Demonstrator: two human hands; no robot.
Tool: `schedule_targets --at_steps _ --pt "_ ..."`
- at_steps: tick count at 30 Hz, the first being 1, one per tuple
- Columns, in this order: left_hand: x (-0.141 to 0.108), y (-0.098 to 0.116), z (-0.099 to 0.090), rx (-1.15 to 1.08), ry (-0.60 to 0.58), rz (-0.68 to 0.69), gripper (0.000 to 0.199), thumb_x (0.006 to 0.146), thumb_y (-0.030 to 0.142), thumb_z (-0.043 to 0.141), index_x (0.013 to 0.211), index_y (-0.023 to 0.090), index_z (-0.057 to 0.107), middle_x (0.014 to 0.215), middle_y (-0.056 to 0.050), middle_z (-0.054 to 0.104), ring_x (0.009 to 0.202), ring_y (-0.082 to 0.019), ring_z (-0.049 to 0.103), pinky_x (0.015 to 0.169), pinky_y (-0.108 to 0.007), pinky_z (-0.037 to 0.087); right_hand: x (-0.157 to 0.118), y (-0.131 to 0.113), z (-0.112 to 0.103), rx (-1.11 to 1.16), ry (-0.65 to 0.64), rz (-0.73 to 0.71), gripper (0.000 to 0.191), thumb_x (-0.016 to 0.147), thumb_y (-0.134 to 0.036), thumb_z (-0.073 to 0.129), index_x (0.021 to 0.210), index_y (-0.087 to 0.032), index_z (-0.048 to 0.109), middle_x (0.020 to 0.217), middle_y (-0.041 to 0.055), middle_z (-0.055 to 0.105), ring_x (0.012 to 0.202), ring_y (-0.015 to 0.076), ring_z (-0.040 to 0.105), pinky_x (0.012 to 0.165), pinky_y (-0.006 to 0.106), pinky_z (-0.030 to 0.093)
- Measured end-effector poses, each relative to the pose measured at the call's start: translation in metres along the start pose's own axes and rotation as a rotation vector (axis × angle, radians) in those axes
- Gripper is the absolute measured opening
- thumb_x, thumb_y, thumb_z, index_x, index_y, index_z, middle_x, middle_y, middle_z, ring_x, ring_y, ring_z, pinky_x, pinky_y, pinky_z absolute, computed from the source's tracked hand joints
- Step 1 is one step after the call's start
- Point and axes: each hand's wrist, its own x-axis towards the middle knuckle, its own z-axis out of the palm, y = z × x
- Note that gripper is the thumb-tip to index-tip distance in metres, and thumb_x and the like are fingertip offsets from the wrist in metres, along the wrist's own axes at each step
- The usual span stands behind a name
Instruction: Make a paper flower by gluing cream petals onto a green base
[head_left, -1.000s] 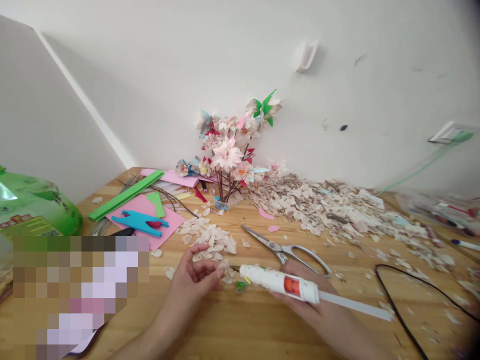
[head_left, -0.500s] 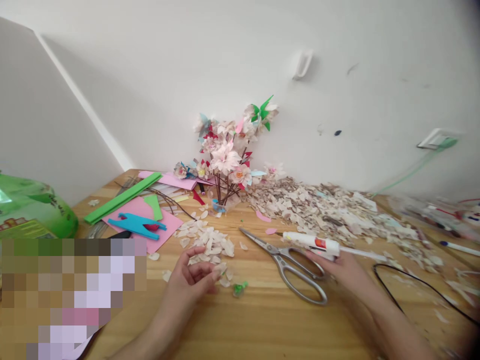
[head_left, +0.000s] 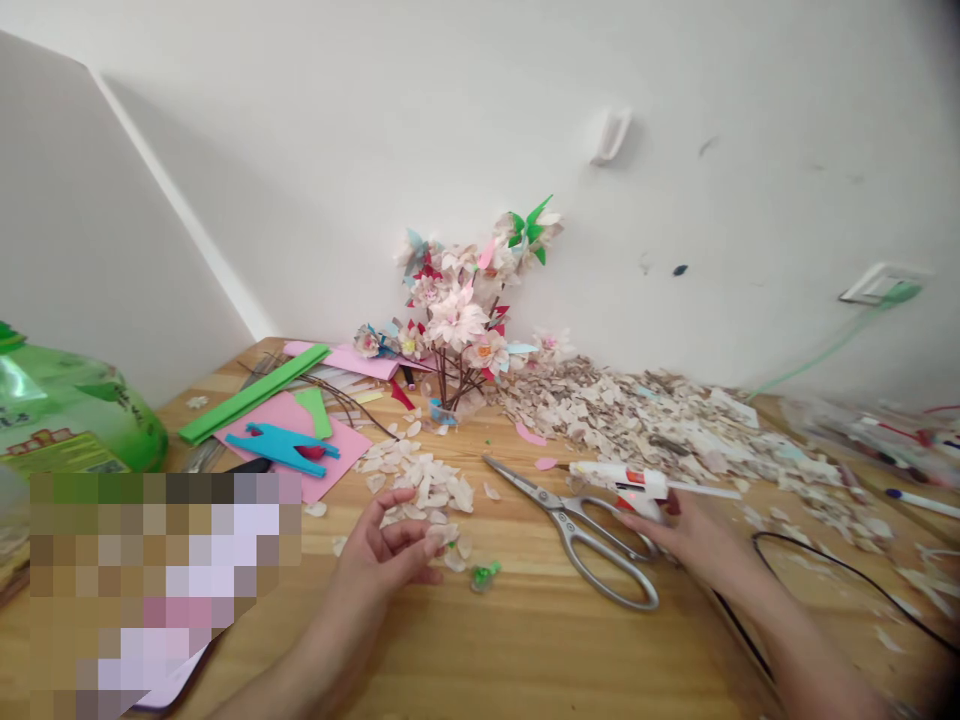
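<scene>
My left hand (head_left: pixel 394 545) is closed in a pinch on a pale petal (head_left: pixel 444 537), just in front of a small heap of whitish petals (head_left: pixel 431 480). A small green piece (head_left: pixel 484 575) lies to the right of its fingertips. My right hand (head_left: pixel 679 525) is closed around the handle of a white hot glue gun (head_left: pixel 619 478), whose nozzle points left and whose glue stick sticks out to the right. Silver scissors (head_left: pixel 570 530) lie open under and beside the gun. Behind stands a bunch of handmade flowers (head_left: pixel 457 320) on brown stems in a small clear holder.
A wide pile of dried petals (head_left: pixel 637 410) spreads along the wall at the right. A black cable (head_left: pixel 832 555) curves across the right side. Left are pink paper (head_left: pixel 349 460), a blue cutout piece (head_left: pixel 281 450), a green strip (head_left: pixel 255 393) and a green plastic bag (head_left: pixel 82 410).
My right hand and the glue gun have turned a little, and the glue stick shows shorter now. My left hand keeps its pinch. The whole view has shifted slightly.
</scene>
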Motion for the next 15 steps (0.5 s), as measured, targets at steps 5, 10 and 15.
schedule_targets --at_steps 5,10,15 --pt "0.001 0.001 0.000 -0.024 0.000 -0.010 0.058 0.048 0.022 0.078 0.096 0.019 0.047 0.058 0.003 0.063 0.055 -0.014 0.060 0.048 -0.023 0.048 -0.037 -0.032 -0.026 -0.144 -0.008 -0.062 0.027 0.071 -0.047 0.055 0.060 -0.024 0.045 0.057 0.0032 0.057 0.053 0.0234 0.055 0.047 0.032 0.040" --pt "0.003 -0.001 -0.001 -0.020 -0.017 -0.016 0.058 0.050 0.021 0.078 0.098 0.018 0.045 0.060 0.002 0.063 0.057 -0.013 0.060 0.048 -0.023 0.048 -0.059 -0.106 0.002 0.242 -0.291 -0.502 0.016 0.078 -0.016 0.051 0.093 -0.023 0.050 0.092 0.0025 0.061 0.085 0.0183 0.058 0.074 0.030 0.045" --pt "0.003 -0.001 -0.002 -0.013 -0.026 -0.020 0.059 0.051 0.021 0.078 0.099 0.018 0.044 0.061 0.002 0.063 0.058 -0.013 0.060 0.048 -0.022 0.048 -0.063 -0.132 0.039 0.172 -0.305 -0.700 0.031 0.075 -0.003 0.046 0.099 -0.021 0.050 0.093 0.0051 0.060 0.086 0.0205 0.055 0.075 0.033 0.044"
